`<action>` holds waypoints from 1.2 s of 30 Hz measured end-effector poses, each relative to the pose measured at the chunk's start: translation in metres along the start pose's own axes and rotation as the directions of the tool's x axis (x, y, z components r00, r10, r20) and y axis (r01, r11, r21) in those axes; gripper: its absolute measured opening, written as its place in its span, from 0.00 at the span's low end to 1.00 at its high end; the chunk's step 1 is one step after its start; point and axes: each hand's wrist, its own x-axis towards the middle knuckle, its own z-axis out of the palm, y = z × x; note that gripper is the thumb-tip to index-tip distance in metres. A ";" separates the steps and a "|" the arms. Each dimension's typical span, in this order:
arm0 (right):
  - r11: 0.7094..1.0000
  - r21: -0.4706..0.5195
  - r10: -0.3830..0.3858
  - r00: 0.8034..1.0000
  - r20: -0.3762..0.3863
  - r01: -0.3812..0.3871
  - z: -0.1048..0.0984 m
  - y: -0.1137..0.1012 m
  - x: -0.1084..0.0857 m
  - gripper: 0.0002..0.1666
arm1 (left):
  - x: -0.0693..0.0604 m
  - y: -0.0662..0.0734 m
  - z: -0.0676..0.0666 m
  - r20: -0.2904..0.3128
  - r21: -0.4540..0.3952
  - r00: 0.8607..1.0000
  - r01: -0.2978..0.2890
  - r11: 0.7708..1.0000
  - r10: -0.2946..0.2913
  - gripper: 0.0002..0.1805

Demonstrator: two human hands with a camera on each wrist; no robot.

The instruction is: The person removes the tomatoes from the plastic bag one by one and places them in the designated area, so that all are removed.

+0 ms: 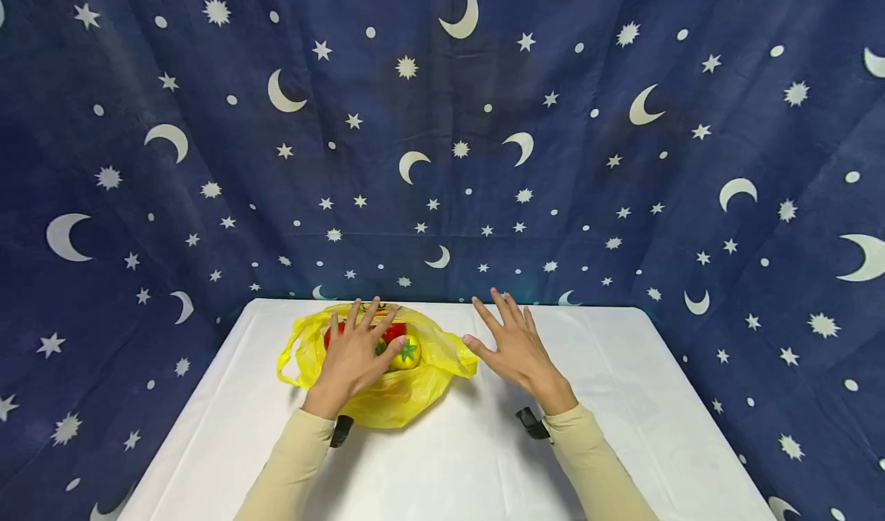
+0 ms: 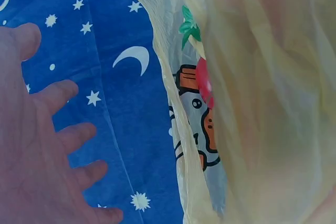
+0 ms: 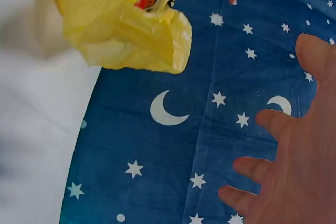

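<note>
A thin yellow plastic bag point(image 1: 397, 406) lies on the white table at left of centre, its mouth spread open. Inside it I see a yellow vegetable point(image 1: 408, 354) with a green leafy top and something glossy red point(image 1: 396, 331), partly hidden. My left hand point(image 1: 354, 358), fingers spread, is held over the bag; in the left wrist view this hand point(image 2: 31, 129) appears apart from the bag's film point(image 2: 273, 103). To the right of the bag my right hand point(image 1: 518, 352) is raised, palm down with fingers splayed, holding nothing. A printed cartoon figure point(image 2: 197, 114) shows on the bag.
A white cloth covers the table point(image 1: 456, 467), whose far edge runs just behind the bag. Dark blue curtains point(image 1: 442, 121) with moons and stars hang close around the back and sides. Each wrist carries a black strapped device point(image 1: 532, 423).
</note>
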 end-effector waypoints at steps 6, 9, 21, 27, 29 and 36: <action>0.999 -0.003 -0.035 0.999 -0.037 0.035 0.001 -0.007 -0.002 0.43 | -0.003 -0.005 -0.001 -0.024 0.012 1.000 0.000 1.000 0.001 0.36; 0.998 0.009 -0.061 0.996 -0.062 0.062 0.003 -0.012 -0.003 0.42 | -0.007 -0.010 -0.003 -0.034 0.014 0.999 0.002 1.000 -0.002 0.35; 0.990 0.060 -0.123 0.989 -0.086 0.128 0.005 -0.030 -0.001 0.43 | -0.021 -0.032 -0.014 -0.072 0.004 0.997 0.041 0.999 -0.040 0.36; 0.978 0.116 -0.160 0.980 -0.120 0.174 0.007 -0.051 0.001 0.42 | -0.027 -0.041 -0.021 -0.132 -0.009 0.990 0.044 0.999 -0.045 0.35; 0.973 0.128 -0.173 0.976 -0.135 0.190 0.008 -0.057 0.001 0.42 | -0.028 -0.043 -0.021 -0.136 -0.026 0.989 0.050 0.998 -0.053 0.34; 0.955 0.216 -0.180 0.976 -0.122 0.203 0.017 -0.069 0.002 0.42 | -0.033 -0.055 -0.018 -0.154 -0.078 0.986 0.058 0.995 -0.069 0.34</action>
